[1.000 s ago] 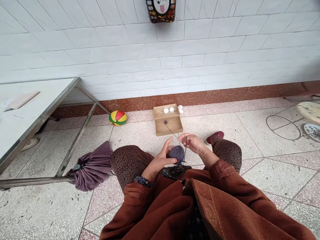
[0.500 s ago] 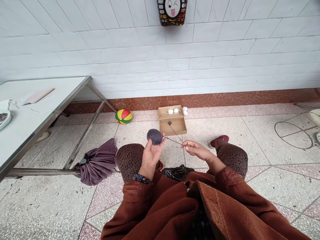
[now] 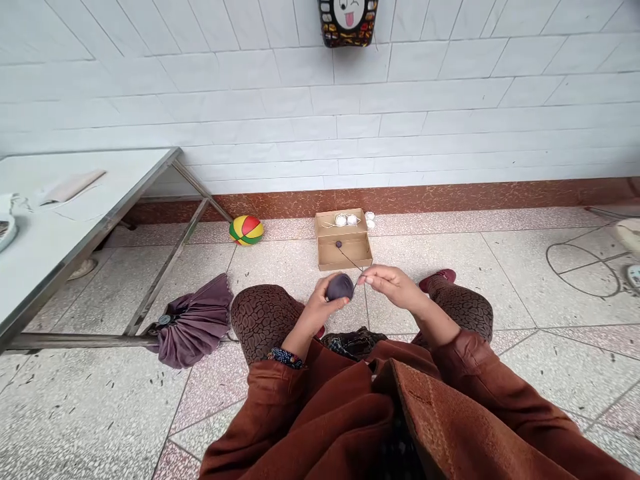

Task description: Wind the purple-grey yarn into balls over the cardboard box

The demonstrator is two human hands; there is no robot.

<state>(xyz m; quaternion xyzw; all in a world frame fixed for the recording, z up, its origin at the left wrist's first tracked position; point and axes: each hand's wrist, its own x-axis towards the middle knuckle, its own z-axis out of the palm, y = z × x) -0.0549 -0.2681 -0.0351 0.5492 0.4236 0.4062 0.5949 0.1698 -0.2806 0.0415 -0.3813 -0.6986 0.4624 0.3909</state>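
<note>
A dark purple-grey ball of yarn sits in my left hand, with the fingers and thumb curled around it. Just to its right, my right hand pinches the yarn strand between thumb and fingertips. From there the strand runs down to a small dark yarn ball in the open cardboard box on the floor. White yarn balls lie in the box's lid part, and more white ones are beside it.
On the left stands a metal-framed table. A colourful ball and a folded purple umbrella are on the floor near it. A black basket hangs on the tiled wall. At the right is a wire ring frame.
My left hand has turned and moved right with the yarn ball, close to my right hand. The strand between the hands has become much shorter.
</note>
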